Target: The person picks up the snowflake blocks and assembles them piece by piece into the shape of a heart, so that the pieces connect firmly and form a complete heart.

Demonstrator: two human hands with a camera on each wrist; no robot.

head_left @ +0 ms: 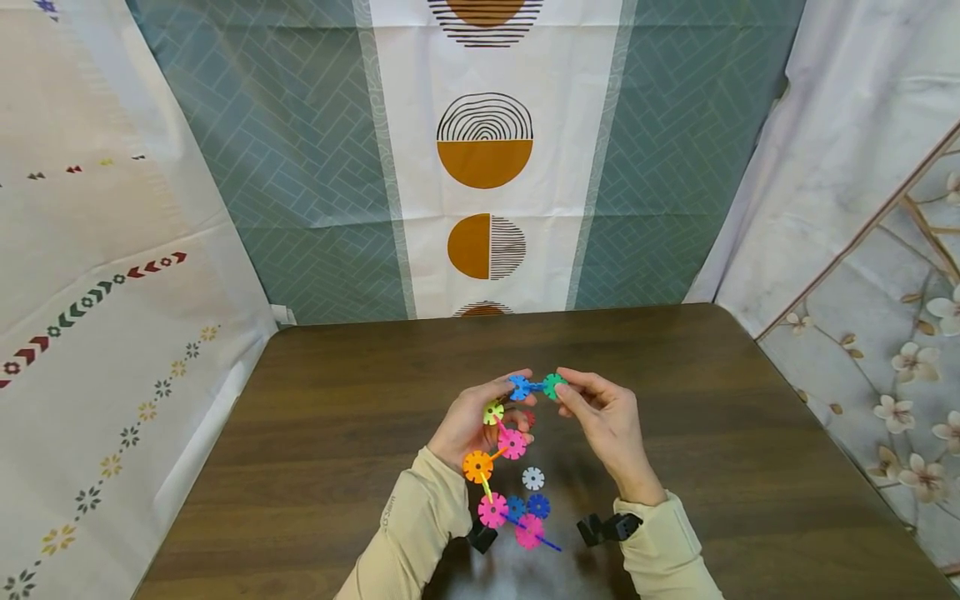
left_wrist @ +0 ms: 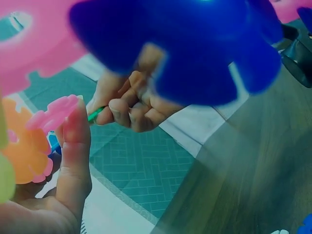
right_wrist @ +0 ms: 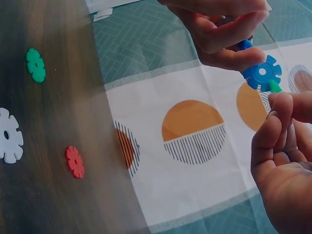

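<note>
My left hand (head_left: 474, 419) holds a chain of interlocking notched plastic discs, pinching it near a blue disc (right_wrist: 263, 72). From that hand the chain hangs toward me, with a yellow-green disc (head_left: 493, 412), an orange disc (head_left: 477, 467) and several pink and blue ones. My right hand (head_left: 609, 421) pinches a green disc (head_left: 554, 386) between thumb and fingers. In the right wrist view the green disc's edge meets the blue disc's rim. Close to the left wrist camera, a big blue disc (left_wrist: 195, 53) of the chain covers part of the right hand.
On the brown wooden table (head_left: 337, 467) lie a white disc (head_left: 533, 478) and two loose blue discs (head_left: 538, 505). A red disc (right_wrist: 74, 162) and a second green disc (right_wrist: 35, 65) also lie there. Patterned cloths hang behind and at both sides.
</note>
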